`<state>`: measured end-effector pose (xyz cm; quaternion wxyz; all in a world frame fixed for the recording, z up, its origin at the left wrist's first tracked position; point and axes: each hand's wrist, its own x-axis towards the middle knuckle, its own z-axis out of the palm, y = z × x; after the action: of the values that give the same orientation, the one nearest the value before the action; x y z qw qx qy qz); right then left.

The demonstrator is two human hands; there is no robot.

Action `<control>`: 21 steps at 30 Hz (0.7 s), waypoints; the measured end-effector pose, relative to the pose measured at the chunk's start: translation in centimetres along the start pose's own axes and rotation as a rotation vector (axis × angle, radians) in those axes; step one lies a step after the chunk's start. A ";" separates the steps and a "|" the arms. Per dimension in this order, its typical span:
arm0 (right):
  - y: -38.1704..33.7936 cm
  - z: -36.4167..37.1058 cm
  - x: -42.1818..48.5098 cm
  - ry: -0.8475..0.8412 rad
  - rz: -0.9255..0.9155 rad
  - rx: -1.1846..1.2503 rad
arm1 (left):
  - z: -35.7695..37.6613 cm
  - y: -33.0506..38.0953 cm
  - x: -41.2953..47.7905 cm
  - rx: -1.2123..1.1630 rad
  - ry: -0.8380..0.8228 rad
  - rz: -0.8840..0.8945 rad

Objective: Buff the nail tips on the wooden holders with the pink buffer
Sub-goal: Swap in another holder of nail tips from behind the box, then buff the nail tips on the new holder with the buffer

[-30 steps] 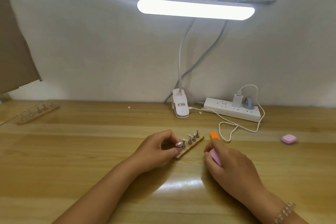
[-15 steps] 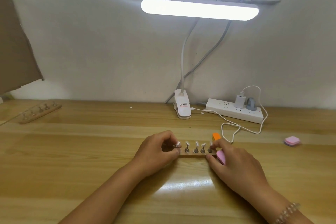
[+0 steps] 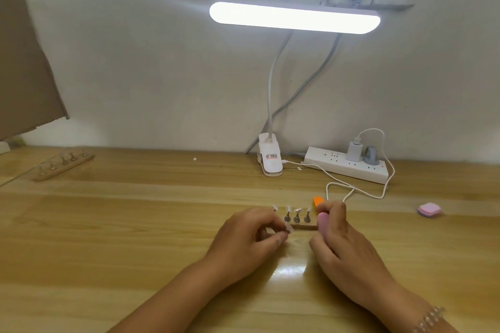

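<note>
Head view, one station. A wooden holder lies on the bench at centre, between the two hands, its long side running left to right. Four nail tips stand on metal pegs above it. The left hand has its fingers curled, and thumb and forefinger pinch a pale nail tip at the holder's left end. It cannot be told whether that tip's peg is seated in the holder. The right hand is curled round the pink buffer, held roughly upright at the holder's right end. An orange end shows above the fingers. Contact between buffer and holder cannot be confirmed. A beaded bracelet sits on the right wrist. A second wooden holder with pegs lies well apart at the far left of the bench, near a sheet of cardboard. At the rear stand a lit clip lamp and a white power strip with two plugs in it. A small pink pad lies well to the right.
</note>
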<state>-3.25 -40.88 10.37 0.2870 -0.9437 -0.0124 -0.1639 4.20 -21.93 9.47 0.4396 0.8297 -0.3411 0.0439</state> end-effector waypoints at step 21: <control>-1.5 0.8 0.3 0.067 -0.158 -0.108 | -0.6 -0.4 0.7 -0.179 -0.098 -0.073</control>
<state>-2.87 -39.19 10.69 0.2220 -0.9480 -0.0683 -0.2178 5.14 -21.65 9.81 0.4961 0.8003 -0.3340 -0.0432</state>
